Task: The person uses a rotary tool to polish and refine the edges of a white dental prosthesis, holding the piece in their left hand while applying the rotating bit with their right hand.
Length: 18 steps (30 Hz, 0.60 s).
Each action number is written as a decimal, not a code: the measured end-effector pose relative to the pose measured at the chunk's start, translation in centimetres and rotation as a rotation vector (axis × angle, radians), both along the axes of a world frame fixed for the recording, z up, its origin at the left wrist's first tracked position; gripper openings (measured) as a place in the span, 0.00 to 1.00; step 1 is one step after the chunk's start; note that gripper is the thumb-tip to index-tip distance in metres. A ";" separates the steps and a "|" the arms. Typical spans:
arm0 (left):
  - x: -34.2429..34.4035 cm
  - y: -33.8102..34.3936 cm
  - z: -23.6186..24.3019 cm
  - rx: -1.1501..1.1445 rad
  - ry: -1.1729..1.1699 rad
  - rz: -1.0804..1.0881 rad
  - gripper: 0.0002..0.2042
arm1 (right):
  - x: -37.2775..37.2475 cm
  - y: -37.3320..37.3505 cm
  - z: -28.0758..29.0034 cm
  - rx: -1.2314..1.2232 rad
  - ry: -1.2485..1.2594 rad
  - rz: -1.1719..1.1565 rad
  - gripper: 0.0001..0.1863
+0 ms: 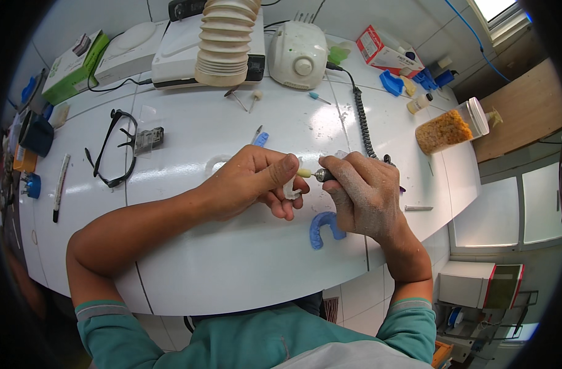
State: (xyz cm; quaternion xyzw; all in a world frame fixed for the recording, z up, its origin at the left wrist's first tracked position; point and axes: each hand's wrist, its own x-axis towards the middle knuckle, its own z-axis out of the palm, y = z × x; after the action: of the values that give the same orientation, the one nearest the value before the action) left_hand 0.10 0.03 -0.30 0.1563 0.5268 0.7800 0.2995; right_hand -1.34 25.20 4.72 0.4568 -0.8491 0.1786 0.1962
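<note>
Handpiece (322, 175) firm in right grip (368, 192), curved white piece (290, 190) in left grip (249, 183)

1. The left forearm (152, 218) slants from the bent left elbow (84, 246) up and rightward.
2. The left hand (249, 178) is in a grip, its left thumb (278, 173) laid across the top, its left fingers (277, 205) curled below.
3. The right forearm (410, 258) rises steeply, foreshortened, to the right wrist (387, 231).
4. The right hand (367, 194) pinches, fingers bent; pale dust (379, 206) coats its back.
5. The hands face each other, fingertips near but apart.
</note>
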 end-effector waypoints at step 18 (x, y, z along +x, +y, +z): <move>0.0 -0.1 0.0 -0.005 0.016 -0.006 0.35 | -0.1 0.0 -0.5 0.001 -0.013 -0.070 0.11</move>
State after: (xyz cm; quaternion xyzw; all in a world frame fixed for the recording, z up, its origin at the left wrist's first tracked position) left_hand 0.14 -0.05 -0.29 0.1633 0.5306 0.7765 0.2982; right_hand -1.42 25.21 4.20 0.4259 -0.8658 0.1741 0.1967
